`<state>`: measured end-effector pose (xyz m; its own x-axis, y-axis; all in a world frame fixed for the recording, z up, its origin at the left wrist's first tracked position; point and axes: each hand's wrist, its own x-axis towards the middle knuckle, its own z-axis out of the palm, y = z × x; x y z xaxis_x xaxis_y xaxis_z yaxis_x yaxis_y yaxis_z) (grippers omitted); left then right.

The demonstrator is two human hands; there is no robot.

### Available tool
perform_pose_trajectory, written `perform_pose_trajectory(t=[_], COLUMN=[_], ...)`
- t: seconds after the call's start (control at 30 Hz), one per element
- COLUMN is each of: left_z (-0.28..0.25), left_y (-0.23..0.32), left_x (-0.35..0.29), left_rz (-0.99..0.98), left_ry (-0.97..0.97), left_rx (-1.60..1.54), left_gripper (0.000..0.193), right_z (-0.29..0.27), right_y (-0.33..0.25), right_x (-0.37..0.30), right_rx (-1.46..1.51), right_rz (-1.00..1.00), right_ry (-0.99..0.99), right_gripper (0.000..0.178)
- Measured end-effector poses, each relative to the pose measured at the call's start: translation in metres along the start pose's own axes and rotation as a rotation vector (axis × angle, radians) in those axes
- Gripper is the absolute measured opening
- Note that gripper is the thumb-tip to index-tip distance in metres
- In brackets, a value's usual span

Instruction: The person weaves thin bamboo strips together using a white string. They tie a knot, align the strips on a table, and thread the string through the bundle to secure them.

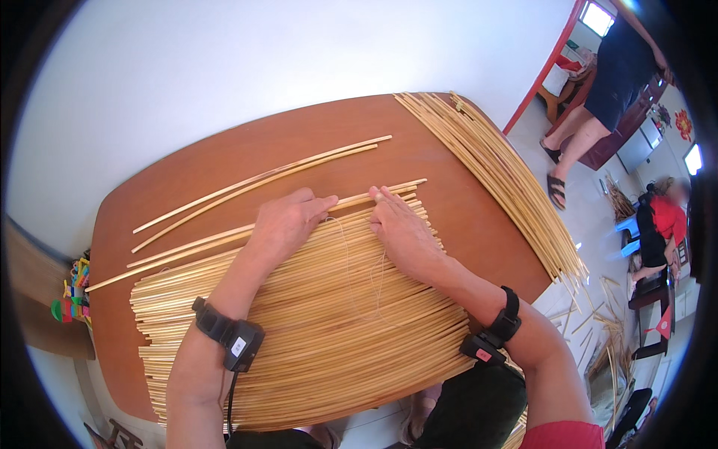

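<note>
A broad mat of pale yellow reed stalks [314,359], laid side by side, covers the near part of the table. Along its far edge lie two stalks [187,247] that stick out past it on the left. My left hand [288,221] pinches these with thumb and forefinger. A short way to the right, my right hand [404,232] is closed on the same stalks, thumb pressed on top. Thin white thread [348,254] runs loose across the mat between my hands. Which stalk each fingertip grips is partly hidden.
Two loose stalks [299,165] lie farther back on the brown table [120,352]. A thick bundle of stalks [493,179] rests along its right side. One person [621,67] stands at the far right; another in red [666,221] bends lower down. Stalks litter the floor there.
</note>
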<state>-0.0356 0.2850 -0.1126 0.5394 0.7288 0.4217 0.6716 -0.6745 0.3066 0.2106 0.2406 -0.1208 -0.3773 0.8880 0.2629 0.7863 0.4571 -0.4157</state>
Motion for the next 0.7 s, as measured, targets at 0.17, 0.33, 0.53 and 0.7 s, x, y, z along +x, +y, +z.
perform_pose_trajectory(t=[0.17, 0.33, 0.53, 0.7], left_z=[-0.0023, -0.0089, -0.0086, -0.0026], left_y=[0.0040, 0.0057, 0.0056, 0.0049], left_x=[0.0003, -0.0032, -0.0066, -0.0083], left_rz=[-0.070, -0.069, -0.081, -0.119], left_ry=[0.017, -0.045, 0.029, 0.081], left_rx=[0.006, 0.036, -0.010, -0.030], left_gripper=[0.020, 0.015, 0.012, 0.009], right_z=[0.0020, 0.0029, 0.0035, 0.0036], right_y=[0.0012, 0.0010, 0.0005, 0.0000], right_x=[0.0001, -0.0003, -0.0010, -0.0004], right_rx=[-0.011, 0.013, -0.002, -0.021], right_rz=[-0.011, -0.012, -0.022, -0.030], right_ry=[0.019, 0.039, 0.042, 0.045], right_gripper=[0.013, 0.014, 0.013, 0.013])
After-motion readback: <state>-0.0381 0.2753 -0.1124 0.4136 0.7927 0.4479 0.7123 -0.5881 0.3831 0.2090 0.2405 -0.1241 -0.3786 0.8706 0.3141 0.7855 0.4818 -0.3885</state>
